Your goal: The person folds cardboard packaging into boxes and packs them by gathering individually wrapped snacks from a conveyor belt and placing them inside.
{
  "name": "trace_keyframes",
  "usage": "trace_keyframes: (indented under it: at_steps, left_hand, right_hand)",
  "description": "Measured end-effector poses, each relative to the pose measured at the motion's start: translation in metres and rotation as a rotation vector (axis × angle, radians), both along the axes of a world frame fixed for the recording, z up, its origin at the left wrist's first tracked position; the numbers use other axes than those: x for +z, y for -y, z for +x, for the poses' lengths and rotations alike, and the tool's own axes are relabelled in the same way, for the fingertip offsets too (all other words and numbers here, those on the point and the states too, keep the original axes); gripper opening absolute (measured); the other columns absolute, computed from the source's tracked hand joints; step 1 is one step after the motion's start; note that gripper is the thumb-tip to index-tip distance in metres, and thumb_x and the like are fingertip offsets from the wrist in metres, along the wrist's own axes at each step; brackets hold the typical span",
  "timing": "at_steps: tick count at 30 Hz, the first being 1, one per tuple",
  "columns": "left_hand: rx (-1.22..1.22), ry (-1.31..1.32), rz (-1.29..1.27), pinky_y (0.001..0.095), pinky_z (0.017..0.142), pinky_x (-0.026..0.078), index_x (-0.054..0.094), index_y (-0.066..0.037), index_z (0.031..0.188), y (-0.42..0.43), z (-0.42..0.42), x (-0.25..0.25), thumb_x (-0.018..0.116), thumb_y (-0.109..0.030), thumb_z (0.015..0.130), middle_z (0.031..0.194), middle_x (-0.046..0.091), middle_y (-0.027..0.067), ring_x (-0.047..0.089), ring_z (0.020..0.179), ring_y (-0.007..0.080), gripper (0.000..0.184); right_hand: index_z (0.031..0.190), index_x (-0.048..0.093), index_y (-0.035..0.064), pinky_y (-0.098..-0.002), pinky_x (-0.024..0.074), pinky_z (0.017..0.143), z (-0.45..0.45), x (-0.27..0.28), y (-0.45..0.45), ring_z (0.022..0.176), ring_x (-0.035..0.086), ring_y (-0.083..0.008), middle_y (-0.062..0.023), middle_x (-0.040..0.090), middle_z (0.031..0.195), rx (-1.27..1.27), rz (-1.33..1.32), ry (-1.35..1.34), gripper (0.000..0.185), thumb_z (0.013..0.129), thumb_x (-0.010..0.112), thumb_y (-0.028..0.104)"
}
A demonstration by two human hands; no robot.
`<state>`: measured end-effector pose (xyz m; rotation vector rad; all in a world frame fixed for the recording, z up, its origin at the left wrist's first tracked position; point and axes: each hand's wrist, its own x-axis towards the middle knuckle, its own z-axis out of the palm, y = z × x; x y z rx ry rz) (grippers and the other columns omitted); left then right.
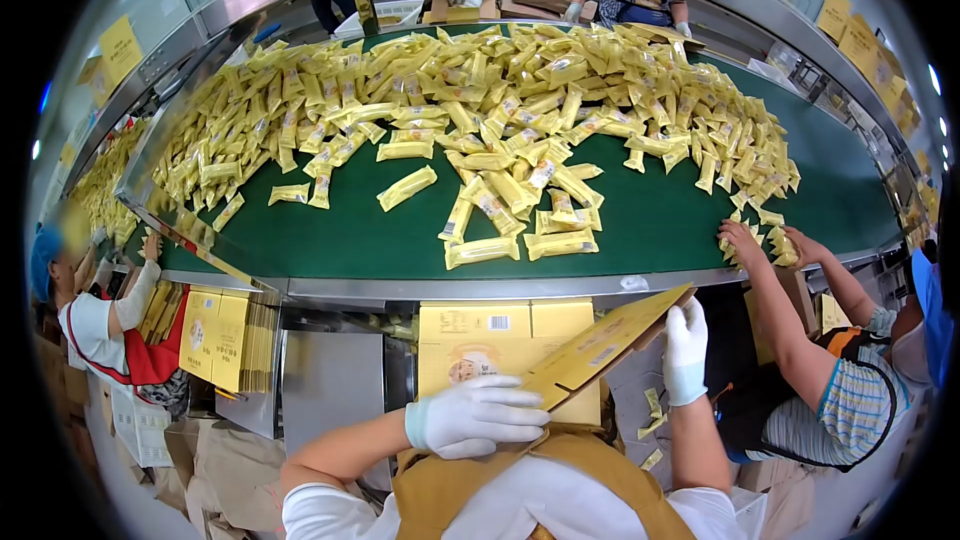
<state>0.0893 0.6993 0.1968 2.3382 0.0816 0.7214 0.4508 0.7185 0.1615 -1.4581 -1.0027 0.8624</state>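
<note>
A folded yellow cardboard carton (607, 350) is tilted up in front of my chest, its right end raised. My right hand (686, 352), in a white glove, grips that raised end with the thumb toward me. My left hand (480, 417), gloved too, lies with fingers stretched out and fairly flat at the carton's lower left end. Beneath it, a flat yellow carton with a printed picture (478, 330) rests below the belt's edge. Several yellow wrapped snack packets (482, 252) lie on the green conveyor belt (370, 240) just beyond.
A large heap of packets (420, 80) covers the belt's far side. A metal rail (480, 287) borders it nearby. At right, a co-worker's hands (742, 242) gather packets. Left stand stacked flat cartons (225, 335) and another co-worker (110, 325). More people work across the belt.
</note>
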Motion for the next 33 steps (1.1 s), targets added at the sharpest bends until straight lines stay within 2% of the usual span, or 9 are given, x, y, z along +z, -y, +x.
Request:
trace_keyframes:
  at_steps: [5,7,10,13,16,20,23,29,33]
  left_hand:
    - [0.105,0.147,0.387,0.0454,0.097,0.049,0.073,-0.003,0.104,-0.004,0.009,-0.001,0.048,-0.029,0.092,0.115,0.069,0.0189,0.066,0.109,0.035,0.037]
    - [0.141,0.23,0.532,0.0415,0.083,0.056,0.074,-0.007,0.087,-0.011,0.013,0.008,0.059,-0.027,0.084,0.101,0.071,0.02,0.069,0.096,0.0335,0.025]
    - [-0.012,-0.349,0.415,0.0377,0.065,0.052,0.068,-0.011,0.065,-0.027,0.005,0.036,0.061,-0.029,0.083,0.082,0.069,0.0142,0.066,0.074,0.029,0.026]
    - [0.271,-0.207,0.518,0.0378,0.052,0.038,0.051,-0.01,0.052,-0.051,0.016,0.031,0.063,-0.025,0.077,0.058,0.056,0.0032,0.049,0.048,0.0245,0.032]
    - [0.12,-0.999,0.239,0.0393,0.076,0.05,0.069,-0.009,0.073,-0.072,0.038,0.014,0.065,-0.037,0.082,0.091,0.07,0.0102,0.065,0.082,0.0301,0.029]
    - [0.503,-0.487,0.693,0.047,0.115,0.031,0.05,-0.01,0.142,-0.066,0.039,0.006,0.072,-0.034,0.081,0.149,0.046,0.0115,0.039,0.14,0.0289,0.069]
    - [0.872,-0.373,0.507,0.0478,0.108,0.038,0.054,-0.009,0.137,-0.066,0.039,0.02,0.075,-0.032,0.078,0.136,0.054,0.0166,0.049,0.128,0.033,0.067]
    - [0.613,-0.464,-0.158,0.051,0.101,0.039,0.06,-0.006,0.127,-0.069,0.059,0.048,0.075,-0.04,0.082,0.108,0.054,0.0201,0.052,0.108,0.0374,0.058]
    - [0.612,-0.663,0.311,0.0654,0.102,0.028,0.044,-0.015,0.15,-0.043,0.065,0.025,0.074,-0.069,0.068,0.149,0.036,0.0312,0.035,0.135,0.049,0.103]
  right_hand:
    - [0.124,0.051,-0.0053,-0.0292,0.0464,0.095,0.011,0.04,-0.005,0.106,0.058,-0.015,-0.0098,0.06,0.12,0.271,-0.179,0.066,0.036,0.089,0.054,0.004]
    - [0.101,0.059,-0.0031,-0.0336,0.0533,0.081,0.002,0.059,-0.009,0.083,0.066,-0.0224,-0.0139,0.067,0.091,0.331,-0.167,0.323,0.023,0.08,0.059,0.007]
    - [0.072,0.06,0.0037,-0.0433,0.0544,0.065,-0.03,0.104,-0.009,0.065,0.064,-0.0381,-0.0194,0.063,0.067,0.561,-0.068,1.032,0.016,0.074,0.062,0.019]
    - [0.08,0.062,0.0049,-0.0462,0.0553,0.073,-0.078,0.109,-0.013,0.074,0.067,-0.0381,-0.0188,0.067,0.077,0.881,-0.203,1.26,0.028,0.078,0.063,0.032]
    - [0.09,0.062,0.0018,-0.0425,0.0544,0.078,-0.088,0.088,-0.039,0.083,0.066,-0.0364,-0.0201,0.065,0.089,1.077,-0.169,1.18,0.048,0.079,0.069,0.047]
    - [0.115,0.056,-0.0043,-0.0389,0.0516,0.089,-0.064,0.1,-0.054,0.097,0.063,-0.0335,-0.0217,0.059,0.106,1.338,-0.217,0.886,0.078,0.072,0.08,0.056]
    - [0.135,0.042,-0.0082,-0.0387,0.0481,0.098,-0.041,0.095,-0.043,0.108,0.058,-0.0336,-0.0239,0.052,0.121,1.171,-0.124,0.659,0.103,0.066,0.088,0.053]
    - [0.153,0.01,-0.0084,-0.0427,0.0356,0.114,-0.053,0.025,-0.021,0.136,0.037,-0.0387,-0.0284,0.035,0.142,0.556,-0.048,0.588,0.128,0.066,0.092,0.038]
    - [0.155,0.007,-0.0074,-0.0417,0.0341,0.115,-0.062,-0.016,-0.022,0.139,0.038,-0.0355,-0.0272,0.034,0.149,0.553,-0.142,0.169,0.117,0.076,0.085,0.03]
